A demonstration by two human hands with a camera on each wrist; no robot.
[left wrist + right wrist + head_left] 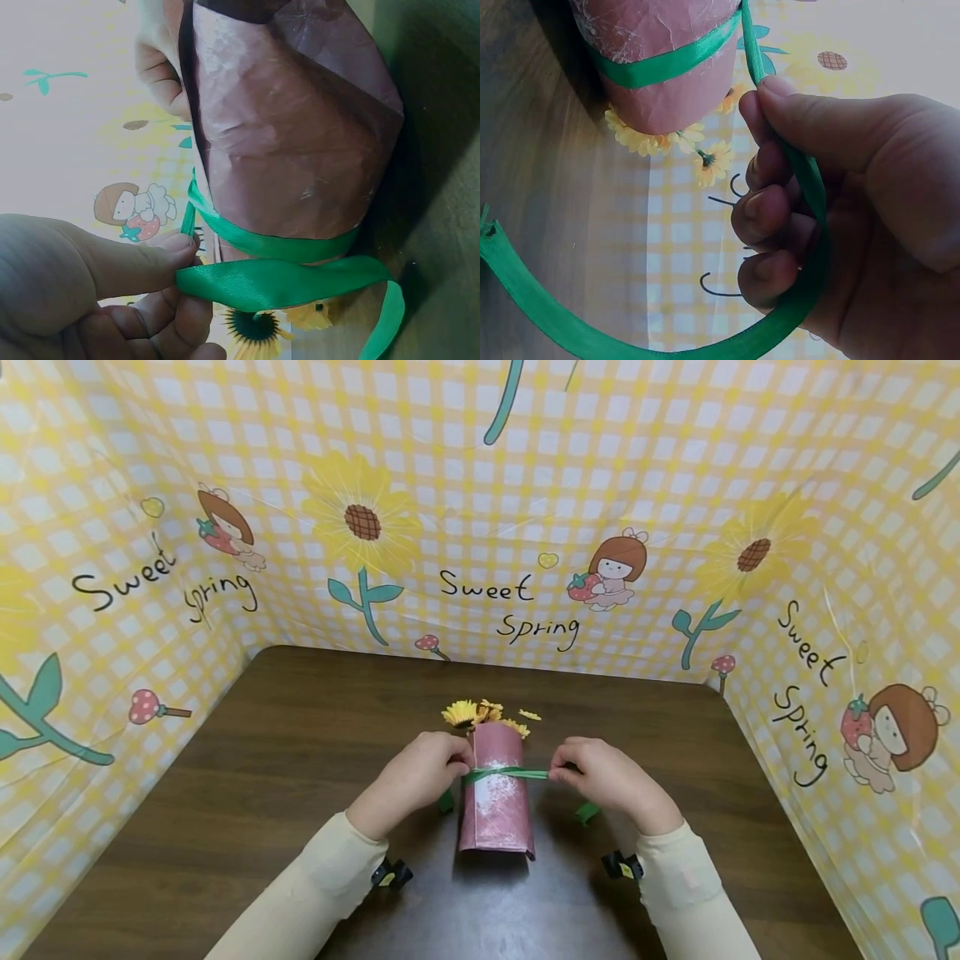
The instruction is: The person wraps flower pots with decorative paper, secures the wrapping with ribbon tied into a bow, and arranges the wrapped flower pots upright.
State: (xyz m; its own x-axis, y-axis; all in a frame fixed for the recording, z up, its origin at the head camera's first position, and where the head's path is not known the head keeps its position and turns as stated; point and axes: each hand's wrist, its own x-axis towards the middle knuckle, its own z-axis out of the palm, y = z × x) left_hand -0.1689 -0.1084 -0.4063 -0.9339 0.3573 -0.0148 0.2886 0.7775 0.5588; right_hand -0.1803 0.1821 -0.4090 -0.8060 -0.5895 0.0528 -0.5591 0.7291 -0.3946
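Observation:
Wrapped in shiny pink paper (498,827), a bouquet lies on the table with its yellow flowers (461,713) at the far end. A green satin ribbon (517,772) circles the wrap and crosses over itself on top. At the left edge of the wrap, my left hand (423,768) pinches one ribbon length between thumb and fingers; its tail (277,282) loops down in the left wrist view. To the right, my right hand (603,777) pinches the other length, held out taut from the crossing. That ribbon's tail (682,352) runs through the palm and curves away in the right wrist view.
The dark wooden table (330,710) is bordered by a yellow checked cloth (480,510) printed with flowers and girls, at the back and both sides. Small black devices (392,873) sit by both wrists.

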